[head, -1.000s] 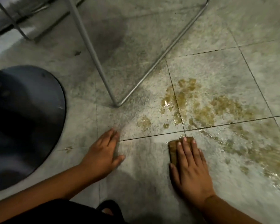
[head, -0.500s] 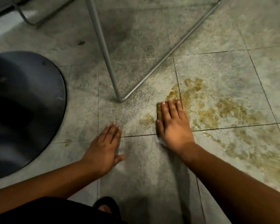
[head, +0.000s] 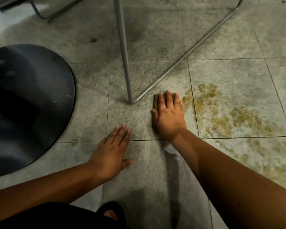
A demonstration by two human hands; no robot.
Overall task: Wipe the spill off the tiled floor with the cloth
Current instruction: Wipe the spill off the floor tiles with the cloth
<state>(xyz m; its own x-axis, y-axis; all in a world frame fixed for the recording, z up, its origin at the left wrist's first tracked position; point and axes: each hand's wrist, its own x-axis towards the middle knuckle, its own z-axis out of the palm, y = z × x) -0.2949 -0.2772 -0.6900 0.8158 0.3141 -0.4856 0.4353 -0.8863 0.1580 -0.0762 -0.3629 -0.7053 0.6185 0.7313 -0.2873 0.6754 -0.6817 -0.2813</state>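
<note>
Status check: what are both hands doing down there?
Right hand flat on cloth. Left hand braced on floor. Spill mostly remains. Chair leg close.

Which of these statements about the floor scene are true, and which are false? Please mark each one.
1. The right hand presses a brown cloth flat on the tiled floor. True.
2. The left hand holds a second cloth. False: it lies flat and empty on the floor.
3. The yellowish spill lies to the right of the cloth. True.
4. The cloth touches the metal chair leg. False: a gap of bare tile separates them.
5. The spill is fully wiped away. False: much of it remains.
</note>
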